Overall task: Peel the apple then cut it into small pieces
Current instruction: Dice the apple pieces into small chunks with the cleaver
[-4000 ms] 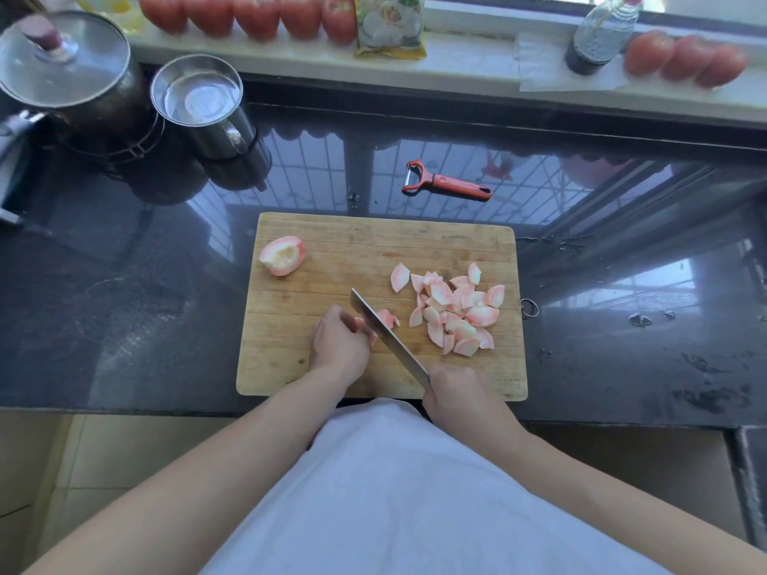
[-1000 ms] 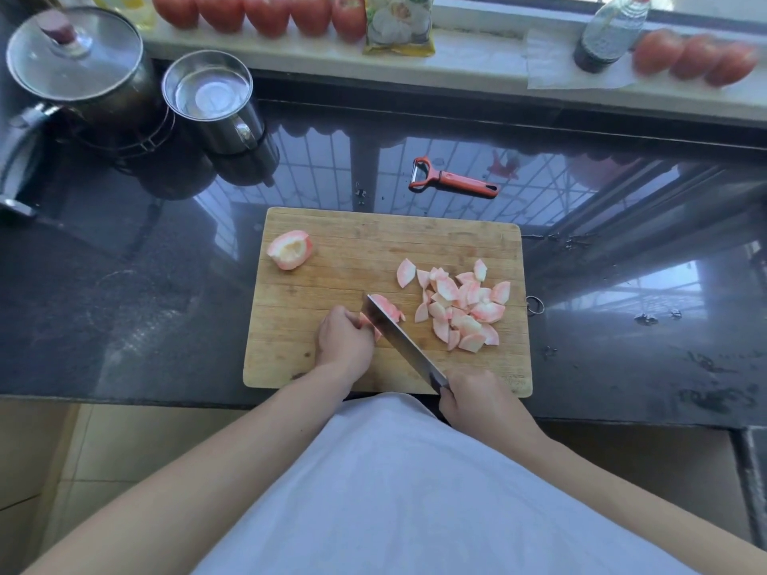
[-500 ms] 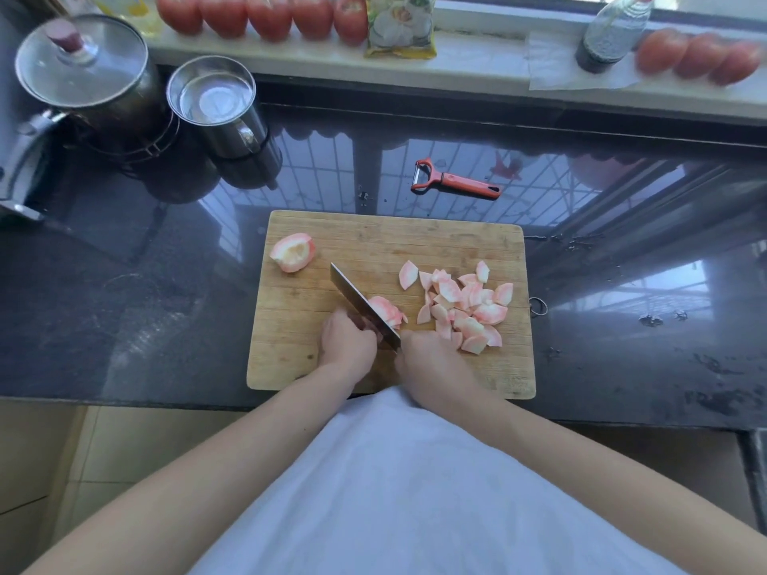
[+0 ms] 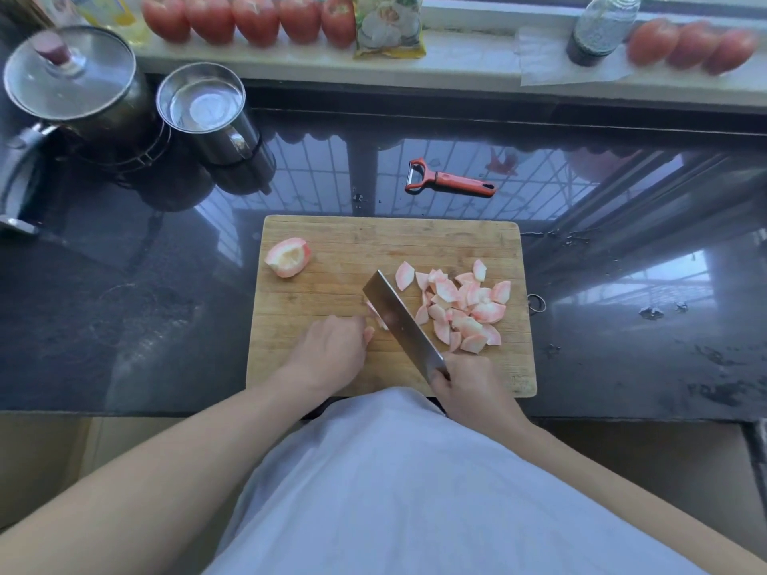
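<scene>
One board (image 4: 456, 238) (wooden) — glossy black counter (image 4: 166, 325)

1. Both forearms are bare, with no sleeves in view down to the wrists
2. The left hand (image 4: 332, 354) and right hand (image 4: 471, 388) wear no gloves, rings or watch that can be seen
3. A plain white garment (image 4: 415, 491) covers the torso, smooth and unmarked

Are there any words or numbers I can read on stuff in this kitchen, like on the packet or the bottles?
None can be read.
Packet on the windowsill: printing too blurred.
Yellow-labelled bottle at top left: label too blurred.
Dark bottle: no readable label.
Cutting board, near right corner: a faint mark, unreadable.
</scene>
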Motion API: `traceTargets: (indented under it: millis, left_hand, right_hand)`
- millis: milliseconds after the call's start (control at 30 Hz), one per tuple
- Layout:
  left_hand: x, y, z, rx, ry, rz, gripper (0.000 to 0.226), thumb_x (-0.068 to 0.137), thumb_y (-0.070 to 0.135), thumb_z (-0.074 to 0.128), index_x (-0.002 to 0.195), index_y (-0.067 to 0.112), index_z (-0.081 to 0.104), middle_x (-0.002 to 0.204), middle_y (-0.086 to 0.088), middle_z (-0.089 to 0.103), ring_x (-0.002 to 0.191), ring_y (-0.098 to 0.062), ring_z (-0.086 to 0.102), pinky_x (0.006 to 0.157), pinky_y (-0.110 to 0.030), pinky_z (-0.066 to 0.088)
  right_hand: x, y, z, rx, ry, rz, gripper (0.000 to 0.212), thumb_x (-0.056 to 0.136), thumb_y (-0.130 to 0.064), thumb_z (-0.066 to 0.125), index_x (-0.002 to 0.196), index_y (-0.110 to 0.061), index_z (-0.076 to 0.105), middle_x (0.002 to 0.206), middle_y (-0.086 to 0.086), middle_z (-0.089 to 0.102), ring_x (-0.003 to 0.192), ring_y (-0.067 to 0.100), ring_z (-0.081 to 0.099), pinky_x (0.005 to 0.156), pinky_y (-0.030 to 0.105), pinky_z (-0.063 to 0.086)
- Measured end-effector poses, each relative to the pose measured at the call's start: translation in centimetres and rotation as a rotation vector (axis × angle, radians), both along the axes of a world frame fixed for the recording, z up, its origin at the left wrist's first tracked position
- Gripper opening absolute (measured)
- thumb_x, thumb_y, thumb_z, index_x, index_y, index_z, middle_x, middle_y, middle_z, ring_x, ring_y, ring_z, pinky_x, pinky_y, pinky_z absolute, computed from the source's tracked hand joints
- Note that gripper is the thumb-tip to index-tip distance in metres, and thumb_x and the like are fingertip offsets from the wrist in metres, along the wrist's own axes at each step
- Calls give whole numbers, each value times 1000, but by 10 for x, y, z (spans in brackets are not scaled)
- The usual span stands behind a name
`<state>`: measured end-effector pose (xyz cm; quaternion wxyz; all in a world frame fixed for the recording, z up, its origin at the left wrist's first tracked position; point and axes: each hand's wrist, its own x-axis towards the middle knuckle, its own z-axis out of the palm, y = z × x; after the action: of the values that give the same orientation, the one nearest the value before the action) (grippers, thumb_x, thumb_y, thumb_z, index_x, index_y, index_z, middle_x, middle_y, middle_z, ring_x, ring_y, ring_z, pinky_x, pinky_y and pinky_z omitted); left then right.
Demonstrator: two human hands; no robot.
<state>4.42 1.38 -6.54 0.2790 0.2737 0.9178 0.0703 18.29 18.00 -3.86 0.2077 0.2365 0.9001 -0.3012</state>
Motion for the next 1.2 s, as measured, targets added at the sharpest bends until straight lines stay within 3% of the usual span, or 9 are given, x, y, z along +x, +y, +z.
traceTargets:
  millis: [100, 167, 300, 400, 467, 667, 867, 1067, 1200]
  left_hand:
    - [11, 7, -4, -51, -264, 276, 40, 109, 30, 31, 84, 12, 58, 88, -12, 65, 94, -38, 67, 72, -37, 48]
    - [17, 13, -2, -16, -367, 346, 40, 108, 17, 27, 77, 14, 53, 75, -8, 62, 77, -27, 67, 59, -30, 43]
    - [24, 23, 9, 45, -430, 420, 42, 111, 17, 24, 95, 7, 61, 98, -16, 66, 74, -20, 60, 65, -28, 43]
    - [27, 24, 7, 75, -489, 479, 42, 113, 19, 27, 105, 0, 63, 94, -11, 57, 58, -10, 48, 40, -11, 37]
    - [27, 21, 6, 104, -535, 549, 41, 113, 18, 30, 85, 6, 57, 92, -10, 57, 56, -7, 45, 34, -7, 34]
    - [27, 21, 7, 170, -603, 625, 33, 110, 15, 31, 91, 10, 58, 76, -1, 62, 62, -11, 56, 42, -8, 39]
    - [25, 21, 3, 83, -580, 596, 32, 106, 9, 37, 126, -1, 61, 131, -21, 63, 124, -38, 57, 80, -27, 37]
    - [22, 21, 0, 97, -595, 607, 44, 110, 25, 29, 124, 1, 63, 136, -22, 62, 124, -38, 57, 86, -29, 37]
    - [24, 11, 2, 204, -681, 687, 42, 110, 26, 33, 111, 8, 71, 112, -10, 74, 86, -21, 69, 65, -19, 51]
  right_hand:
    - [-5, -6, -1, 24, -24, 63, 33, 94, -22, 48, 62, -17, 40, 56, -2, 44, 58, 26, 48, 48, 31, 28]
    - [-7, -9, -2, 61, -71, 115, 34, 94, -23, 48, 61, -18, 38, 58, -1, 44, 64, 29, 52, 53, 32, 34]
    - [-9, -7, -1, 70, -108, 190, 22, 95, -24, 47, 75, -15, 45, 71, 6, 52, 76, 35, 61, 58, 33, 38]
    - [-8, -5, 3, 89, -143, 239, 24, 97, -28, 47, 85, -7, 53, 85, 13, 64, 80, 33, 59, 60, 34, 37]
    - [-4, -4, 4, 84, -154, 260, 25, 97, -26, 46, 91, -5, 58, 89, 13, 64, 84, 34, 59, 61, 33, 35]
    - [8, -1, 6, 147, -209, 322, 30, 99, -30, 42, 99, -7, 61, 92, 10, 62, 91, 35, 63, 71, 36, 44]
    - [-16, -17, -11, 172, -240, 329, 18, 97, -15, 43, 102, -9, 59, 106, 11, 67, 95, 36, 64, 70, 37, 49]
    - [-28, -25, -4, 106, -85, 231, 15, 95, -11, 44, 89, -7, 57, 96, 13, 64, 90, 38, 62, 61, 35, 33]
    - [-12, -10, 6, 69, -77, 171, 17, 95, -15, 46, 79, -15, 46, 80, 7, 59, 80, 36, 60, 63, 40, 47]
